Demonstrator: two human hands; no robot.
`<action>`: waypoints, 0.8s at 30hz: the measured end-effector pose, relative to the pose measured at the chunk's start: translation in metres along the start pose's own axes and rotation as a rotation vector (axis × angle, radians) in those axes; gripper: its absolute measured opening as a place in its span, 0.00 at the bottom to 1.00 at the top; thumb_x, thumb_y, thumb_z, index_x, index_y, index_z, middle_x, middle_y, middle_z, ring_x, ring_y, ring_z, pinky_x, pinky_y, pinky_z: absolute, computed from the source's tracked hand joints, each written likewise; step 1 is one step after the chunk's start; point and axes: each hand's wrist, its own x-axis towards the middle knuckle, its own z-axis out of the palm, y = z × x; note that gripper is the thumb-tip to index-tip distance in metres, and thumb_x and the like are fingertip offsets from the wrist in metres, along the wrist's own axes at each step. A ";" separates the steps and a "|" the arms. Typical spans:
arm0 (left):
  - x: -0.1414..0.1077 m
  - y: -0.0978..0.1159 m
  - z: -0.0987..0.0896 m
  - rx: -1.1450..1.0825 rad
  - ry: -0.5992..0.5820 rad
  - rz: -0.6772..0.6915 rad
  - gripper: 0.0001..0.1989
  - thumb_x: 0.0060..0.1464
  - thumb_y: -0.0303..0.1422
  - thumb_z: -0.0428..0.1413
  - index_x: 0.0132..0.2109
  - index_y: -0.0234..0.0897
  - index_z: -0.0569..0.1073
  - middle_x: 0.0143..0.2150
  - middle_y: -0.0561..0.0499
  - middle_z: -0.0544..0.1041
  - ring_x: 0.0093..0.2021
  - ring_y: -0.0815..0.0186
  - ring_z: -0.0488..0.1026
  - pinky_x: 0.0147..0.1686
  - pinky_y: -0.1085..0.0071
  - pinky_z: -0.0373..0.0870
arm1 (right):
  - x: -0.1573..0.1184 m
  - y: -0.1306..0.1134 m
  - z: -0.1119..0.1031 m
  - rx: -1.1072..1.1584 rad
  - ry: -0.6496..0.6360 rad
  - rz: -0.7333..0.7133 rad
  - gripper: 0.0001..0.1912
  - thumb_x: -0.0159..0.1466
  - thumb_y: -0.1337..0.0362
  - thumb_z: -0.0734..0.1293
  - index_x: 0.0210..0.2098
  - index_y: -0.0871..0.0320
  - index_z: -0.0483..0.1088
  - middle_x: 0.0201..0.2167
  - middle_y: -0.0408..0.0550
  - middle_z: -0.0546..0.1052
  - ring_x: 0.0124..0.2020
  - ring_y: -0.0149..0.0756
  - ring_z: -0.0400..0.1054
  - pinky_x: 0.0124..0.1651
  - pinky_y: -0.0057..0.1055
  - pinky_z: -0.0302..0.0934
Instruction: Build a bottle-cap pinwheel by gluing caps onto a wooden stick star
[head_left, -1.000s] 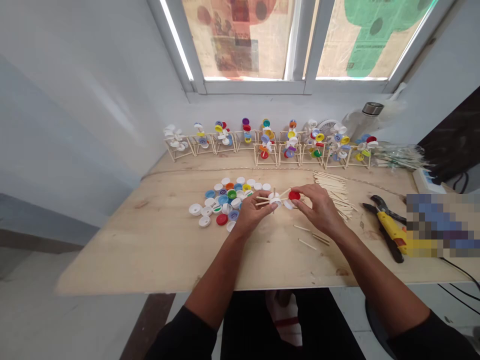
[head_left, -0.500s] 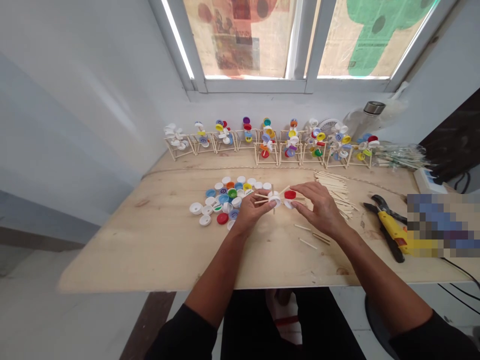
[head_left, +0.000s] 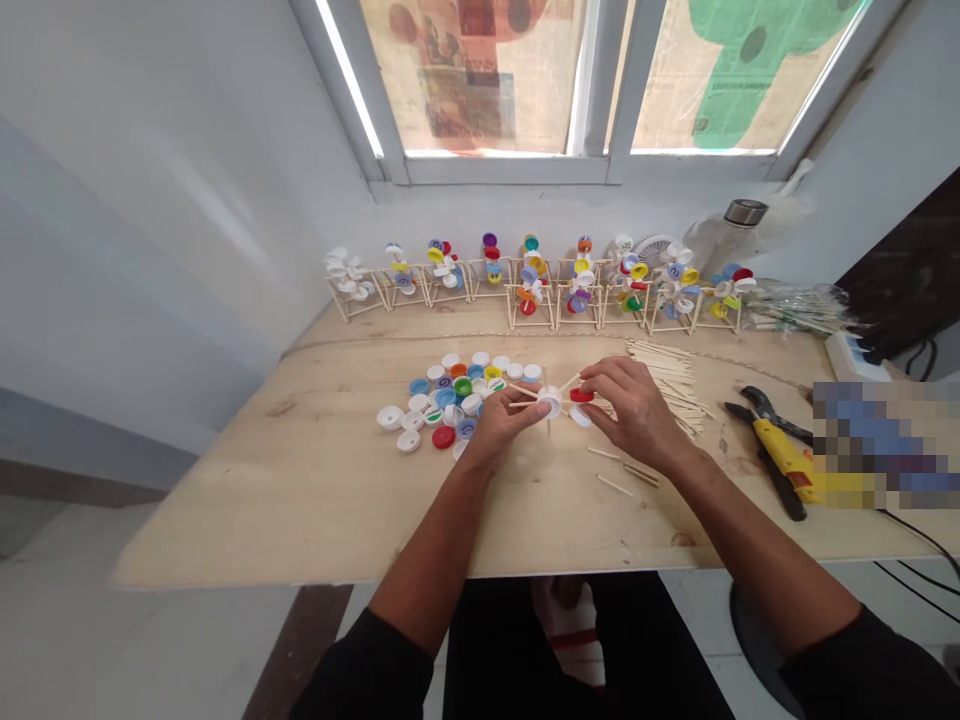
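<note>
My left hand (head_left: 501, 425) pinches a white cap hub (head_left: 549, 402) that has thin sticks standing out around it. Opposite it, my right hand (head_left: 626, 405) holds a red bottle cap (head_left: 580, 395) between thumb and fingers, at the ends of the right-hand sticks. A white cap (head_left: 580, 415) sits just below the red one. Left of my left hand lies a spread of loose caps (head_left: 448, 397) in white, blue, green, orange, yellow and red. Behind my right hand is a pile of loose sticks (head_left: 664, 375).
Stick frames with cap wheels (head_left: 531, 290) line the wall side of the table (head_left: 300, 480). A yellow glue gun (head_left: 781, 455) and black-handled pliers (head_left: 765, 410) lie at the right. Behind them are a power strip (head_left: 851, 355), bagged sticks (head_left: 799, 305) and a bottle (head_left: 739, 230).
The red cap in my right hand has tilted, showing more of its side. The fingers of that hand have closed in slightly around it. The view has shifted a little.
</note>
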 end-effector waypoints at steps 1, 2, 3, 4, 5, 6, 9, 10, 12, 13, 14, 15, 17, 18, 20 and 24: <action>0.000 0.000 0.000 0.000 -0.002 -0.004 0.16 0.33 0.35 0.68 0.33 0.35 0.76 0.33 0.50 0.78 0.35 0.65 0.74 0.40 0.68 0.68 | 0.000 -0.001 0.000 -0.007 0.006 -0.006 0.03 0.63 0.65 0.62 0.36 0.56 0.68 0.43 0.51 0.75 0.46 0.42 0.64 0.48 0.41 0.56; 0.000 0.000 0.000 0.000 0.000 -0.009 0.16 0.33 0.35 0.68 0.33 0.35 0.76 0.33 0.51 0.78 0.34 0.65 0.74 0.40 0.68 0.68 | 0.000 -0.001 0.000 -0.012 0.012 -0.010 0.04 0.63 0.65 0.62 0.35 0.56 0.68 0.42 0.51 0.75 0.46 0.42 0.64 0.47 0.40 0.56; 0.000 0.000 0.000 0.001 0.009 -0.011 0.16 0.32 0.35 0.68 0.32 0.35 0.76 0.33 0.51 0.77 0.34 0.65 0.74 0.40 0.68 0.68 | 0.000 -0.002 0.000 -0.016 0.019 -0.012 0.04 0.64 0.65 0.62 0.34 0.56 0.68 0.42 0.51 0.75 0.46 0.41 0.64 0.47 0.40 0.56; 0.000 0.000 0.000 0.003 0.021 -0.011 0.16 0.32 0.36 0.68 0.32 0.36 0.76 0.32 0.51 0.77 0.34 0.65 0.74 0.40 0.68 0.68 | 0.000 -0.003 0.000 -0.017 0.022 -0.012 0.04 0.64 0.65 0.61 0.34 0.56 0.68 0.42 0.51 0.75 0.46 0.41 0.64 0.47 0.40 0.56; -0.001 0.000 0.000 0.009 0.036 -0.009 0.16 0.32 0.36 0.68 0.32 0.36 0.76 0.32 0.51 0.77 0.33 0.65 0.74 0.39 0.69 0.68 | 0.000 -0.003 0.000 -0.015 0.025 -0.010 0.04 0.64 0.65 0.61 0.34 0.56 0.68 0.42 0.51 0.75 0.46 0.41 0.64 0.47 0.39 0.56; 0.000 -0.001 0.000 0.018 0.046 -0.004 0.16 0.32 0.36 0.68 0.31 0.36 0.76 0.32 0.51 0.77 0.33 0.65 0.74 0.39 0.69 0.69 | 0.000 -0.004 0.000 -0.012 0.028 -0.009 0.05 0.64 0.65 0.61 0.34 0.56 0.68 0.41 0.50 0.75 0.46 0.40 0.63 0.47 0.39 0.56; 0.000 -0.002 -0.001 0.047 0.035 -0.007 0.16 0.33 0.36 0.68 0.32 0.36 0.77 0.32 0.50 0.78 0.33 0.64 0.74 0.38 0.68 0.69 | 0.001 -0.005 0.000 -0.006 0.028 -0.017 0.04 0.64 0.66 0.62 0.33 0.56 0.68 0.41 0.50 0.75 0.47 0.40 0.63 0.47 0.39 0.55; 0.001 -0.003 -0.001 0.050 0.030 -0.007 0.16 0.33 0.36 0.68 0.32 0.36 0.77 0.32 0.49 0.78 0.33 0.64 0.74 0.38 0.67 0.69 | 0.001 -0.005 0.000 -0.007 0.027 -0.022 0.04 0.64 0.66 0.62 0.33 0.56 0.68 0.41 0.50 0.75 0.47 0.40 0.63 0.47 0.38 0.55; 0.001 -0.003 -0.002 0.052 0.029 -0.003 0.16 0.33 0.36 0.68 0.33 0.36 0.77 0.32 0.49 0.78 0.33 0.64 0.74 0.38 0.68 0.69 | 0.001 -0.005 -0.001 -0.010 0.023 -0.028 0.05 0.64 0.66 0.61 0.33 0.57 0.68 0.41 0.50 0.75 0.47 0.39 0.63 0.47 0.38 0.55; 0.001 -0.004 -0.002 0.053 0.037 0.003 0.16 0.33 0.36 0.68 0.32 0.36 0.77 0.31 0.50 0.78 0.33 0.64 0.74 0.37 0.68 0.69 | 0.001 -0.006 -0.001 -0.011 0.016 -0.028 0.05 0.64 0.67 0.61 0.33 0.57 0.68 0.40 0.50 0.75 0.46 0.39 0.63 0.46 0.38 0.55; 0.001 -0.004 -0.001 0.057 0.044 0.006 0.16 0.33 0.36 0.68 0.32 0.37 0.77 0.31 0.50 0.78 0.33 0.64 0.74 0.36 0.68 0.69 | 0.001 -0.006 -0.001 -0.011 0.008 -0.027 0.05 0.64 0.67 0.61 0.33 0.57 0.67 0.39 0.50 0.75 0.45 0.39 0.63 0.46 0.37 0.55; 0.000 -0.004 -0.001 0.061 0.054 0.009 0.15 0.33 0.36 0.68 0.31 0.37 0.77 0.31 0.50 0.78 0.33 0.64 0.74 0.36 0.68 0.70 | 0.001 -0.006 -0.002 -0.011 -0.003 -0.026 0.05 0.65 0.67 0.60 0.33 0.57 0.67 0.38 0.50 0.75 0.44 0.39 0.63 0.45 0.37 0.55; 0.000 -0.004 -0.001 0.066 0.066 0.013 0.15 0.32 0.36 0.68 0.31 0.37 0.77 0.30 0.49 0.77 0.32 0.63 0.74 0.35 0.68 0.70 | 0.001 -0.007 -0.003 -0.011 -0.029 -0.025 0.05 0.65 0.67 0.60 0.34 0.57 0.67 0.37 0.50 0.75 0.43 0.39 0.63 0.45 0.37 0.55; 0.000 -0.004 -0.001 0.068 0.066 0.012 0.15 0.32 0.36 0.68 0.31 0.37 0.77 0.30 0.49 0.77 0.32 0.63 0.74 0.35 0.68 0.71 | 0.001 -0.007 -0.003 -0.011 -0.038 -0.027 0.06 0.65 0.67 0.59 0.34 0.58 0.67 0.36 0.50 0.74 0.42 0.38 0.63 0.45 0.37 0.55; 0.000 -0.003 -0.001 0.075 0.064 0.007 0.16 0.32 0.36 0.68 0.31 0.36 0.77 0.31 0.49 0.77 0.33 0.63 0.74 0.35 0.68 0.71 | 0.000 -0.007 -0.003 -0.015 -0.048 -0.033 0.06 0.65 0.68 0.59 0.34 0.58 0.66 0.36 0.51 0.74 0.42 0.38 0.62 0.45 0.37 0.55; 0.001 -0.003 -0.001 0.080 0.057 0.005 0.15 0.32 0.36 0.68 0.31 0.36 0.77 0.31 0.49 0.78 0.33 0.64 0.74 0.35 0.68 0.71 | 0.001 -0.007 -0.004 -0.025 -0.053 -0.040 0.06 0.65 0.69 0.58 0.34 0.59 0.66 0.36 0.51 0.74 0.42 0.38 0.62 0.46 0.37 0.55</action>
